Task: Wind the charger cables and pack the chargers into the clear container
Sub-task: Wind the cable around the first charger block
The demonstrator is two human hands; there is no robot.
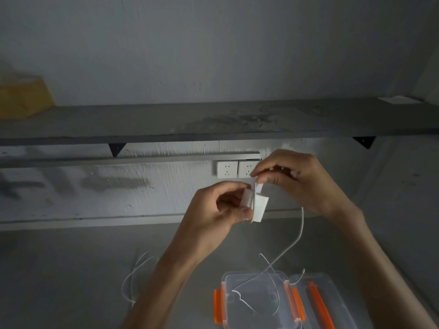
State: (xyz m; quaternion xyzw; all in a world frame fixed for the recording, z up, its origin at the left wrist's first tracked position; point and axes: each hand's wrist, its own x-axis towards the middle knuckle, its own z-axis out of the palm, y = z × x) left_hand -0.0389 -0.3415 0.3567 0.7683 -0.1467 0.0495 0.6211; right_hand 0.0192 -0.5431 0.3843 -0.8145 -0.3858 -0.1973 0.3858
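White charger [258, 207] gripped, cable [302, 224] pinched.
Fingers [242, 213] of the left hand [221, 207] curl round the blocky charger; the right hand [297, 179] pinches its thin white cable just above them, trailing below to the orange-clipped clear container [261, 302].

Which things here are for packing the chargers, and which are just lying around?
For the job: white charger, held by the left hand; its cable, pinched by the right hand; clear container; lid; loose cable on the table.
Just lying about: yellow box, paper and shelf; wall sockets.
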